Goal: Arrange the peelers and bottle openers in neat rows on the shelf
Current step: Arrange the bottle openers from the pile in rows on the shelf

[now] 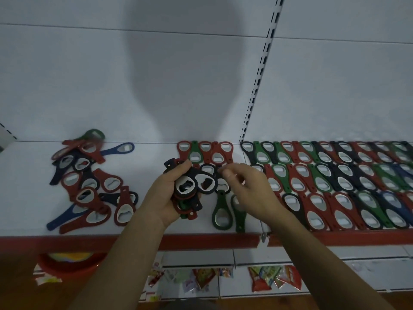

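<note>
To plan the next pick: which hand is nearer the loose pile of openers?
Left. The left hand, holding a bundle, is just right of the loose pile; the right hand is farther right.

text: none legible | snack packets (261,281) — print too blurred

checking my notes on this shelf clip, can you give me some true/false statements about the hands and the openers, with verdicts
1. The left hand grips a bunch of bottle openers. True.
2. The loose pile lies at the right of the shelf. False: it lies at the left, and the neat rows are at the right.
3. The right hand rests on the loose pile. False: it is by the left end of the neat rows, well apart from the pile.
4. The shelf has a red front edge. True.
</note>
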{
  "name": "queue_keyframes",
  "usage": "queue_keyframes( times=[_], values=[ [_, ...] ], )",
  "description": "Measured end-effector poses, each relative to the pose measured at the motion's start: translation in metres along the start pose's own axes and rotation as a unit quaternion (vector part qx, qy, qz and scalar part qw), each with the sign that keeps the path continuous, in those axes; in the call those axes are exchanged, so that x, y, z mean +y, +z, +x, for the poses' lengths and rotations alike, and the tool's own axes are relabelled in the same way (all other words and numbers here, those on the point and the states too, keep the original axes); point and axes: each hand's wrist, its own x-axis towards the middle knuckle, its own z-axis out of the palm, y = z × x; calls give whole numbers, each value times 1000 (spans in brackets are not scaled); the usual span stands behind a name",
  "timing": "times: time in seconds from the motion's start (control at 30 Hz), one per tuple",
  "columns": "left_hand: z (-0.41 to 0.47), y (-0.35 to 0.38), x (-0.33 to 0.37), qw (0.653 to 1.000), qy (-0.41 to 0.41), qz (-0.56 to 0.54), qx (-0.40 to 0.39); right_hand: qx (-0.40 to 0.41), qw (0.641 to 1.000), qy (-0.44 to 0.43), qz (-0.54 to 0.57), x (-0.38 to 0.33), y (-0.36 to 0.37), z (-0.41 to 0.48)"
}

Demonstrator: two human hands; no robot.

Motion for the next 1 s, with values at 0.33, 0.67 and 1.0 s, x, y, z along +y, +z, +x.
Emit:
queue_keyframes(
  times=[0.33, 0.67, 1.0],
  values=[
    [-5, 4, 3, 1000, 7, -6, -29, 60, 978, 80, 181, -21, 10, 19],
    [-12, -25, 18, 999, -2, -25, -36, -37, 992, 39, 118, -8, 1, -1],
    [-22, -38, 34, 728, 278, 617, -108, -76, 965, -206, -140, 5, 24, -32]
  ],
)
